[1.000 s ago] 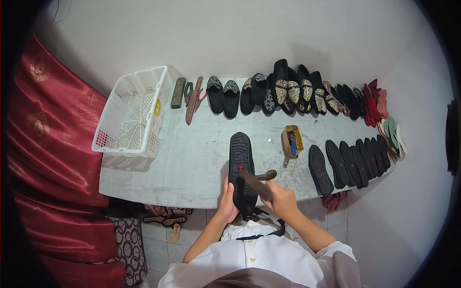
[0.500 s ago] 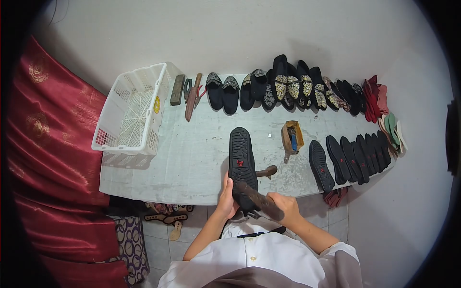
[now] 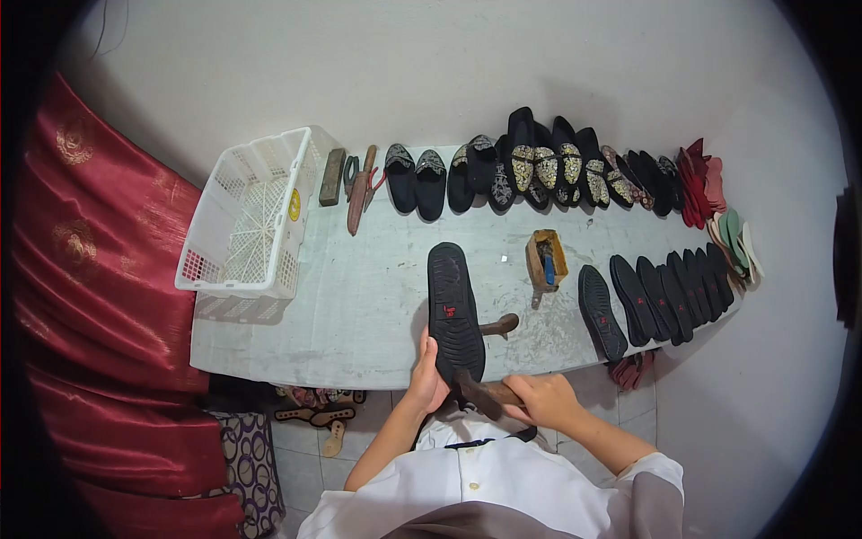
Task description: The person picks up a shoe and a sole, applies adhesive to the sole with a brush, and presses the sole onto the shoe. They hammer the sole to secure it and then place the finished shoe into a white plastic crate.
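A black shoe (image 3: 453,310) lies sole-up near the front edge of the grey table (image 3: 359,296), its heel toward me. My left hand (image 3: 426,377) grips that heel end. My right hand (image 3: 545,401) is closed on a dark brown wooden tool (image 3: 483,393), whose tip touches the shoe's heel. Another brown wooden piece (image 3: 499,325) sticks out from under the shoe on its right side.
A white plastic basket (image 3: 251,216) stands at the table's left. Embroidered shoes (image 3: 530,171) line the far edge, next to pliers and a knife (image 3: 361,184). Black soles (image 3: 660,296) lie in a row at right, with a small wooden box (image 3: 546,259) nearby. Red cloth (image 3: 99,296) hangs left.
My right hand drew the wooden tool down from across the sole toward me, so that it now sits at the heel end. The shoe shifted slightly.
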`<state>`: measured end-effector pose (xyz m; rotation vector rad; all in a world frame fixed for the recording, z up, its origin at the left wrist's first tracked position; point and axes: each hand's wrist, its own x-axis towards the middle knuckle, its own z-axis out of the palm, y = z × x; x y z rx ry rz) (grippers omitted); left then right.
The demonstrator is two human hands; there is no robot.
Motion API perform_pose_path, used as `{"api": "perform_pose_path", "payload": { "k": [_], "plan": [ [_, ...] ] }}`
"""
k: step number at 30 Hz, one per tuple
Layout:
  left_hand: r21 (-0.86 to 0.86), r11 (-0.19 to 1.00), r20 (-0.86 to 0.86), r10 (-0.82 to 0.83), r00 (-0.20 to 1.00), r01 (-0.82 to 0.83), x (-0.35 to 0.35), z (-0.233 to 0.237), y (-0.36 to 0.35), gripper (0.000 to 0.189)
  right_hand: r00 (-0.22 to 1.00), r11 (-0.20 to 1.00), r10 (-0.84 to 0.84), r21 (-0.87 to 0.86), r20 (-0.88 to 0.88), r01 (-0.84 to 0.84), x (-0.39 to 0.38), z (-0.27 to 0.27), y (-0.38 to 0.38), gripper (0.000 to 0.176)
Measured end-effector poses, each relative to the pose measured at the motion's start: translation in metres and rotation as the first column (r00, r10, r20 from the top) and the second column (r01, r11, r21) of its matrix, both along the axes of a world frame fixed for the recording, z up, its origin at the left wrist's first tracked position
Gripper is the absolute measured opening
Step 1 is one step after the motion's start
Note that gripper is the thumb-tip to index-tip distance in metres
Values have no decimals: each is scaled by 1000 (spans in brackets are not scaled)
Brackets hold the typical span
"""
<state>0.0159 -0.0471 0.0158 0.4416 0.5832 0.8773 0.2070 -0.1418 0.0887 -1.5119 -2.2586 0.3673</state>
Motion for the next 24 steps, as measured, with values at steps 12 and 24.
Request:
{"api": "perform_pose_path", "payload": {
  "k": [12,24],
  "plan": [
    [11,1000,11,-4,1000,4,0,0,-6,52,972,987,9,158,-234,29,14,-15,-10,34],
    [22,1000,-52,18,998,-17,1,-1,-7,53,976,969,-185,145,-117,201,-6,-2,42,32]
  ]
}}
